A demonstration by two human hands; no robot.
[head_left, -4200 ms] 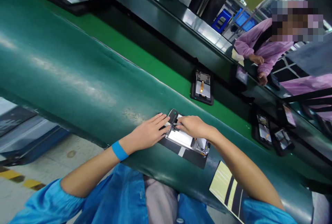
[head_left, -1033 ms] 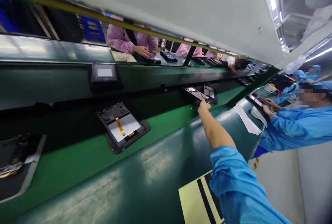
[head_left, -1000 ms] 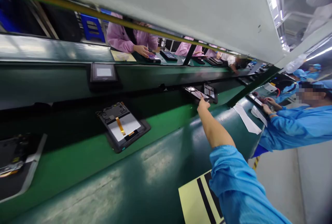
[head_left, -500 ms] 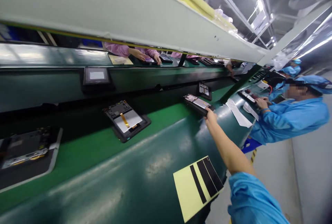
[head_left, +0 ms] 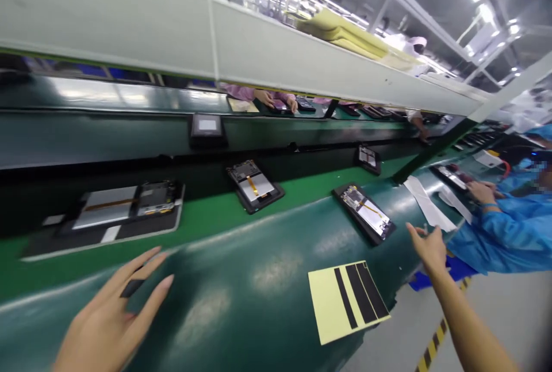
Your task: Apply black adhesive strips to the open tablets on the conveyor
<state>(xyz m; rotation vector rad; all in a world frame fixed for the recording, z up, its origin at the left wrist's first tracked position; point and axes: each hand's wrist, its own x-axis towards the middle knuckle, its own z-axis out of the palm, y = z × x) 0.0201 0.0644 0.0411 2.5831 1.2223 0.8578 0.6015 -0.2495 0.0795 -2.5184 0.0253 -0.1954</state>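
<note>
My left hand (head_left: 114, 309) is at the lower left, above the bench, with its fingers spread. A small black strip (head_left: 131, 287) shows against its fingers; I cannot tell whether it is stuck there. Just beyond lies an opened tablet (head_left: 125, 206) with a dark board and a silver battery. My right hand (head_left: 429, 248) is apart from another opened tablet (head_left: 364, 213) that rests on the bench to its left. Its thumb and fingers are parted. Between the hands lies a pale yellow sheet (head_left: 322, 309) bearing black strips.
Along the green belt (head_left: 207, 214) sit an opened tablet (head_left: 254, 186) and a farther one (head_left: 368, 158). White paper strips (head_left: 426, 204) lie on the right of the bench. A co-worker in blue (head_left: 509, 225) sits there. A green post (head_left: 435, 150) and overhead shelf (head_left: 267, 53) border the bench.
My right hand has let go of the tablet, which now lies on the bench, and moved off to its right. My left hand has come into view. The camera has turned left.
</note>
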